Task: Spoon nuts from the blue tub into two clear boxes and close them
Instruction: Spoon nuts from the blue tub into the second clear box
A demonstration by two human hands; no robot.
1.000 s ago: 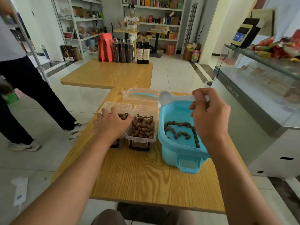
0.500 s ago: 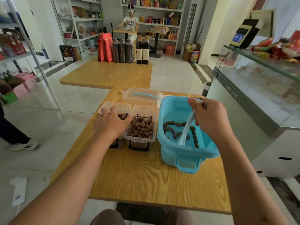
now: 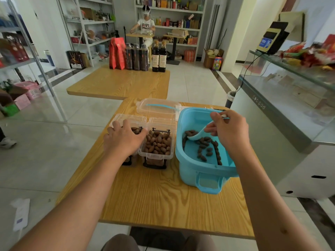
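Two clear boxes [image 3: 157,147] before us, lids open: right one full, left unclear under our flat left hand [image 3: 125,137]. Right hand [image 3: 227,132] pinches spoon [image 3: 197,135], scooping blue tub [image 3: 204,167] nuts [image 3: 204,151].

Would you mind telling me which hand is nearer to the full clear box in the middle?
Left. The left hand rests on the neighbouring clear box, right beside the full box. The right hand holds the spoon inside the blue tub, farther off.

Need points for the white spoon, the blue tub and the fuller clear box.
white spoon [image 3: 196,135]: head view, on its bowl among the nuts.
blue tub [image 3: 204,175]: head view, on its near outer wall.
fuller clear box [image 3: 157,157]: head view, on its near rim.
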